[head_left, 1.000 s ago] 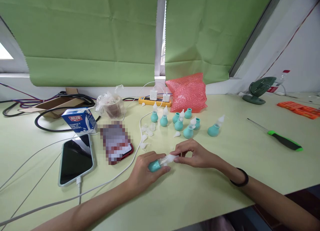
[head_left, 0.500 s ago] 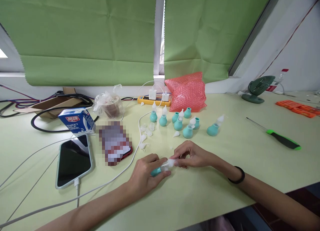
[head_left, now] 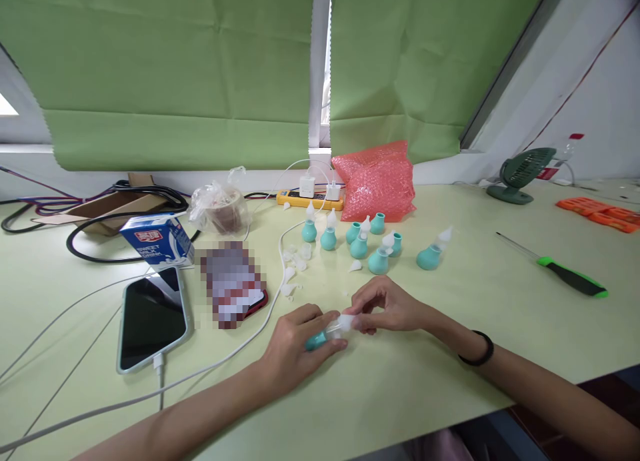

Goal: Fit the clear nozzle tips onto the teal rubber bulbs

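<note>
My left hand (head_left: 293,344) is wrapped round a teal rubber bulb (head_left: 317,340) lying just above the table near its front edge. A clear plastic tip (head_left: 341,325) sticks out of the bulb, and my right hand (head_left: 383,308) pinches that tip between its fingers. The two hands touch at the tip. Behind them stand several more teal bulbs (head_left: 379,261), some with clear tips fitted. Loose clear tips (head_left: 295,261) lie to their left.
A phone (head_left: 151,316) on a white cable, a milk carton (head_left: 157,240) and a blurred packet lie at the left. A pink bubble-wrap bag (head_left: 376,180) and a power strip (head_left: 310,198) sit behind. A green-handled screwdriver (head_left: 570,278) lies at the right, a fan (head_left: 517,174) beyond.
Both hands stayed together on the bulb and tip. My left fingers closed further over the bulb, so less teal shows. The view shifted slightly.
</note>
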The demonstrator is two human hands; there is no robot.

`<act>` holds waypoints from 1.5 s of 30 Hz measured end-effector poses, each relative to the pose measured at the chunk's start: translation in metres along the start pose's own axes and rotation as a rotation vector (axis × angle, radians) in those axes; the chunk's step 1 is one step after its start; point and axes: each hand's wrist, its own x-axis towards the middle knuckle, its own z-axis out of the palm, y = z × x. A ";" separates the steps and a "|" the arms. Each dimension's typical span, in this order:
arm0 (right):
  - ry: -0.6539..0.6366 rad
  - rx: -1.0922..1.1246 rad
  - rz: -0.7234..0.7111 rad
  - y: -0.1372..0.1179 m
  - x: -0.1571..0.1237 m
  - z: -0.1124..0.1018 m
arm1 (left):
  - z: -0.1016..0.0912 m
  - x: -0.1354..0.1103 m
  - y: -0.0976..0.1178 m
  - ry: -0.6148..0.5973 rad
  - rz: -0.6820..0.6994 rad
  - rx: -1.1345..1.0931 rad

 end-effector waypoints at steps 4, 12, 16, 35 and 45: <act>0.197 -0.086 -0.182 -0.010 -0.003 -0.009 | -0.002 -0.001 0.002 0.060 0.055 -0.041; 0.786 -0.795 -0.284 -0.023 -0.024 -0.068 | -0.005 0.000 0.004 0.064 -0.006 -0.071; 0.813 -1.149 -0.107 -0.017 -0.026 -0.084 | -0.001 -0.001 0.002 0.067 0.014 -0.056; 1.216 -1.269 0.111 -0.009 -0.023 -0.075 | 0.001 -0.001 0.006 -0.096 0.138 0.180; 0.423 -1.067 -0.502 0.006 0.018 0.011 | 0.005 -0.006 0.008 -0.094 -0.031 0.530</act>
